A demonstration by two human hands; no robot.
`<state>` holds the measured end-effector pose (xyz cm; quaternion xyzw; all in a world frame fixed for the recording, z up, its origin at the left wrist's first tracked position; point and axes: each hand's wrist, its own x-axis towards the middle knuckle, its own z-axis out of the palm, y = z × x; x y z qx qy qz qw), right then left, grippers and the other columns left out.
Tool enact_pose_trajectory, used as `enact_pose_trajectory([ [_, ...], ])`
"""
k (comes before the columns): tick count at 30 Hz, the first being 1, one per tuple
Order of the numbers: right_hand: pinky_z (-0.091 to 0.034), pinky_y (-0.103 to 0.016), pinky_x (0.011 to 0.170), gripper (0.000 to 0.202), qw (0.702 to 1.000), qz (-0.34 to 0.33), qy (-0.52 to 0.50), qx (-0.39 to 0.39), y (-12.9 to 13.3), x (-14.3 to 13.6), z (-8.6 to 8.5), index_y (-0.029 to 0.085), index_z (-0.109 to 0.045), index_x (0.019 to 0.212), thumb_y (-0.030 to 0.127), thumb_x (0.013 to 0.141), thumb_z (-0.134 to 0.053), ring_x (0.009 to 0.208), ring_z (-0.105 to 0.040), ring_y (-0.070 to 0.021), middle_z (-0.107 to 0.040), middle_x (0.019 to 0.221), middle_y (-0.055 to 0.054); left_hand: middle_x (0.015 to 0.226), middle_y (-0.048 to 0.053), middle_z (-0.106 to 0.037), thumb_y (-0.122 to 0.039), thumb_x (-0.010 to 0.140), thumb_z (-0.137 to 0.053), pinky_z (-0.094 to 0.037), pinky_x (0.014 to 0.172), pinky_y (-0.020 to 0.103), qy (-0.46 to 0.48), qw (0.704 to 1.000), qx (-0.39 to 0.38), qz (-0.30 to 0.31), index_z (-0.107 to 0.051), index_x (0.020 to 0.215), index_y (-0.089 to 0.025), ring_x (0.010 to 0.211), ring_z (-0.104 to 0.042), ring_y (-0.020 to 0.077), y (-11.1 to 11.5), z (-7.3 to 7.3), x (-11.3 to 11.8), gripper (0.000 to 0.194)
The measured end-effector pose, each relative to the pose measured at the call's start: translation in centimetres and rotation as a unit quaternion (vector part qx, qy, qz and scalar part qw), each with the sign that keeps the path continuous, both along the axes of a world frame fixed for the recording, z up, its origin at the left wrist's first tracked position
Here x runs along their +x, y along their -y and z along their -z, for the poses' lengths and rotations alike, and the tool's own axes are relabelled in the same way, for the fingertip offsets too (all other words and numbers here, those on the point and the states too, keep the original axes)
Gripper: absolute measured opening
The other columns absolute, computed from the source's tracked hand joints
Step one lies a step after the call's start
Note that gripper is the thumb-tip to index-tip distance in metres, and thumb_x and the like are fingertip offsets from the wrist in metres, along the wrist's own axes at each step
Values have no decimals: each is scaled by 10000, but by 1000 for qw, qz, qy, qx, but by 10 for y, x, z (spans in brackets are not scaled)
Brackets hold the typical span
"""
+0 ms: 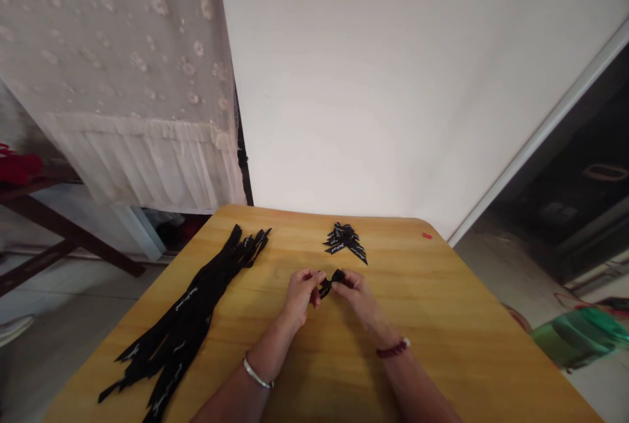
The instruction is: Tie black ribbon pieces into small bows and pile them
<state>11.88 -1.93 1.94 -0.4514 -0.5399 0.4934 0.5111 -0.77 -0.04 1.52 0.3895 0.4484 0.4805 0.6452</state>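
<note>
Above the middle of the wooden table (442,325), I see the left hand (299,296) with thumb and fingertips pinched together on one side of a black printed ribbon (337,275), folded into a small bow-like shape. The right hand (358,292) pinches the other side just as closely, so the ribbon sits between both. Beyond them I make out a small pile of black printed ribbon pieces (344,238); to my left lies a long bundle of black ribbons (206,285), slanting across the tabletop.
</note>
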Motion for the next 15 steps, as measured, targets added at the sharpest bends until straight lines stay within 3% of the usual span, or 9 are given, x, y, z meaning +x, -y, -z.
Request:
enact_pose_trajectory([
  [8,-306,-218,515,133,999,-4,33,18,-2,1,5,170,-503,536,224,628,-582,514,-390,-96,-429,506,59,331,-72,-401,-385,566,-630,-126,252,164,10,1000,23,16,-475,480,-142,212,-284,21,-1,1,-1,301],
  [11,-295,-217,500,131,999,34,16,11,-4,2,7,168,-509,547,237,623,-590,503,-381,-93,-431,504,59,398,-69,-461,-393,574,-629,-142,240,159,30,1000,6,-3,-534,593,-134,218,-287,15,-1,-1,-3,277],
  [15,-319,-226,506,149,994,110,-17,-8,-6,4,9,164,-537,575,287,595,-618,506,-401,-101,-466,510,47,651,-3,-615,-362,566,-648,-247,252,156,68,998,-15,-7,-567,746,-129,264,-369,13,-2,-2,-4,306],
])
